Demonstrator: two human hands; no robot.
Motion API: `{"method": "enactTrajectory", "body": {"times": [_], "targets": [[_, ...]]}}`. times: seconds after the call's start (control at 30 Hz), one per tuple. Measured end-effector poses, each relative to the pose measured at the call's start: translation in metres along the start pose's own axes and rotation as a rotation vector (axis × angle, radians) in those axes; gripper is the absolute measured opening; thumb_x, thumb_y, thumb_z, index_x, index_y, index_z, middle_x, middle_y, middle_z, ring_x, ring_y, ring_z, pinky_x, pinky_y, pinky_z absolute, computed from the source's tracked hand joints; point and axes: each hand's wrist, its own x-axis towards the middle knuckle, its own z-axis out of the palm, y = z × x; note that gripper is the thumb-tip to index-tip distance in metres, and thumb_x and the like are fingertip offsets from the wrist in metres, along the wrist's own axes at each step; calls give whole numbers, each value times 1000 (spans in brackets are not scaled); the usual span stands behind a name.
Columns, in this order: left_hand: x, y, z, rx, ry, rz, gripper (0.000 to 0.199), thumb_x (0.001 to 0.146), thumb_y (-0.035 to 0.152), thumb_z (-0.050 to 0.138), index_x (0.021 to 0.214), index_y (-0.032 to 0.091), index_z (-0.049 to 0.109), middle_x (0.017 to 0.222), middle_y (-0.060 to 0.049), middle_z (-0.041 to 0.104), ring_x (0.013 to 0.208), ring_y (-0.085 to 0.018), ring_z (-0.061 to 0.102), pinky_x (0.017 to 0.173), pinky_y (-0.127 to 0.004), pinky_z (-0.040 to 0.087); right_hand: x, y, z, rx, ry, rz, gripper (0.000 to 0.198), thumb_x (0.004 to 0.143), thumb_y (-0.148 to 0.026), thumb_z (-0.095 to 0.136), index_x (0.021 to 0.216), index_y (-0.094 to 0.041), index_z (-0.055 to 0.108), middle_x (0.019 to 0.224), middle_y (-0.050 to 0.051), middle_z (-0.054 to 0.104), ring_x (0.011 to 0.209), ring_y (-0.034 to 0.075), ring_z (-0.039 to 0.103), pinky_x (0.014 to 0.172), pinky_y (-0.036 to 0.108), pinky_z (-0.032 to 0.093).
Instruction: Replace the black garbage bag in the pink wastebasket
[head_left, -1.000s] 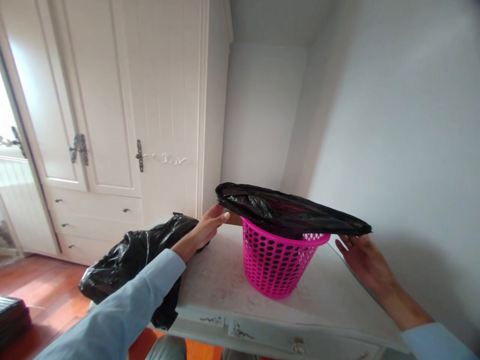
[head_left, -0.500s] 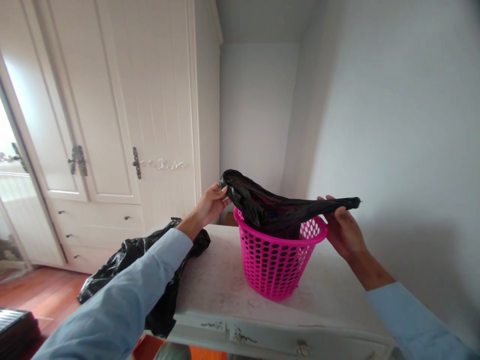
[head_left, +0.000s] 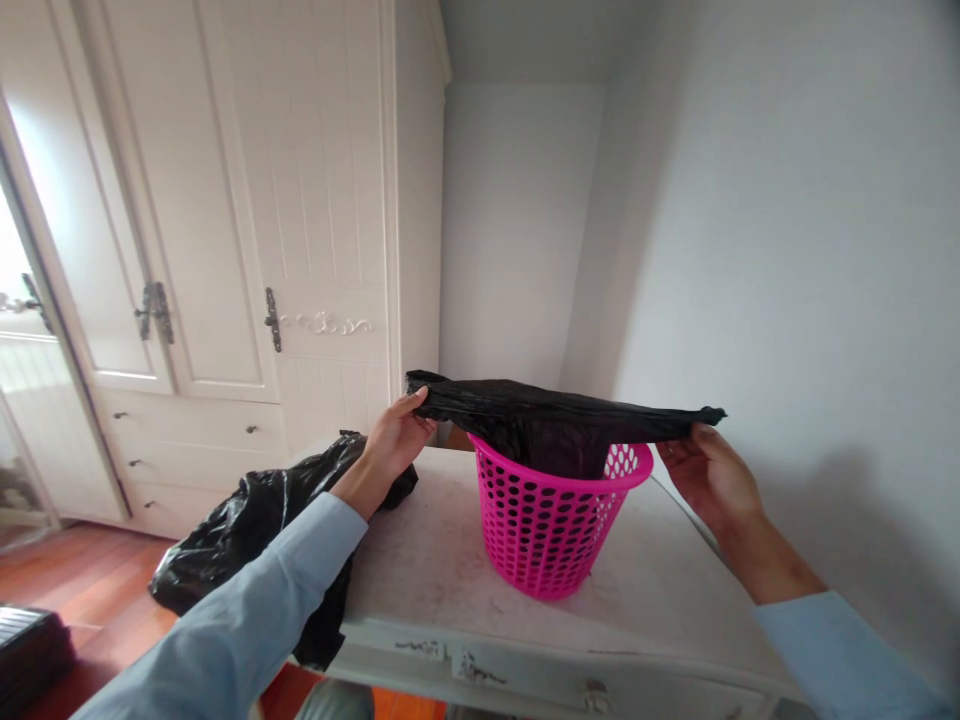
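Note:
A black trash bag (head_left: 525, 412) is stretched sideways above a pink perforated wastebasket (head_left: 551, 525), its lower part hanging inside the basket. My left hand (head_left: 391, 438) pinches the bag's left end, out past the basket's rim. At the right end, my right hand (head_left: 712, 478) grips the bag's edge between thumb and fingers. The bag's mouth is pulled nearly flat, so its inside is hidden. The basket stands upright on a white, scuffed dresser top (head_left: 420, 560).
Another crumpled black plastic bag (head_left: 247, 520) drapes over the dresser's left side, beside my left forearm. A cream wardrobe (head_left: 330, 200) stands behind on the left, and a pale wall (head_left: 787, 220) rises close on the right. A dark boxy object (head_left: 34, 650) sits low at the left.
My left hand has moved left and down, my right hand slightly right and down. The bag's mouth, open before, is now drawn taut and nearly flat. The basket stays in place.

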Motion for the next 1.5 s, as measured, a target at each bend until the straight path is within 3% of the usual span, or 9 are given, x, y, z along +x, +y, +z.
{"method": "enactTrajectory", "body": {"times": [0.2, 0.3, 0.57, 0.73, 0.93, 1.07, 1.17, 1.33, 1.5], "targets": [[-9, -2, -15, 58, -102, -75, 18, 81, 33, 81, 90, 19, 73, 87, -2, 77, 83, -15, 70, 72, -28, 56, -21, -13, 0, 13, -77, 51, 19, 72, -28, 84, 88, -28, 74, 96, -5, 80, 93, 13, 74, 90, 24, 65], [-1, -8, -16, 138, -141, -39, 25, 77, 40, 85, 91, 21, 75, 94, 0, 78, 92, -16, 68, 77, -27, 53, -29, -15, -2, -34, -168, 69, 42, 57, -50, 95, 87, -30, 74, 96, -6, 80, 99, 17, 73, 97, 30, 64], [31, -19, 20, 146, -248, 95, 31, 69, 34, 91, 88, 14, 76, 88, -2, 77, 83, -14, 68, 82, -24, 52, -13, 0, 10, -208, -229, 156, 65, 51, -62, 95, 99, -22, 78, 104, 3, 80, 96, 18, 74, 85, 24, 63], [36, -18, 35, 118, -229, -44, 39, 78, 38, 78, 103, 9, 76, 88, -7, 77, 76, -16, 69, 76, -28, 56, 3, 8, 20, -99, -138, 57, 52, 56, -54, 96, 91, -21, 77, 107, 6, 79, 95, 20, 75, 84, 28, 64], [33, -20, 50, -100, -212, -114, 39, 84, 34, 55, 103, 5, 74, 106, -16, 79, 99, -25, 73, 95, -35, 57, 15, 4, 39, 44, -33, 87, 27, 80, -43, 84, 76, -22, 67, 94, 3, 79, 92, 19, 75, 79, 32, 65], [36, -21, 66, -204, -189, -141, 30, 96, 32, 48, 82, 14, 67, 85, -10, 77, 89, -22, 75, 89, -36, 59, 23, -8, 69, 51, -67, 172, 31, 84, -46, 80, 73, -21, 65, 80, 1, 75, 72, 15, 70, 70, 29, 63], [40, -22, 77, -223, -235, -175, 29, 99, 38, 52, 83, 16, 64, 56, 1, 59, 80, -21, 73, 83, -35, 59, 26, -10, 93, -30, -226, 221, 38, 71, -50, 90, 77, -20, 66, 69, -4, 67, 47, 6, 51, 52, 22, 56], [44, -25, 91, 13, -413, -211, 29, 81, 41, 77, 85, 16, 65, 52, 6, 48, 49, -10, 52, 51, -22, 47, 27, 5, 115, -353, -489, 342, 55, 61, -59, 92, 88, -17, 68, 52, -11, 43, 38, 1, 21, 33, 17, 21], [53, -41, 89, 897, -538, -310, 34, 58, 6, 84, 89, 18, 75, 65, -3, 71, 57, -17, 64, 55, -29, 52, 28, 24, 121, -758, -536, 539, 47, 61, -41, 94, 67, -16, 55, 47, -9, 40, 41, 3, 28, 37, 19, 20]]}}
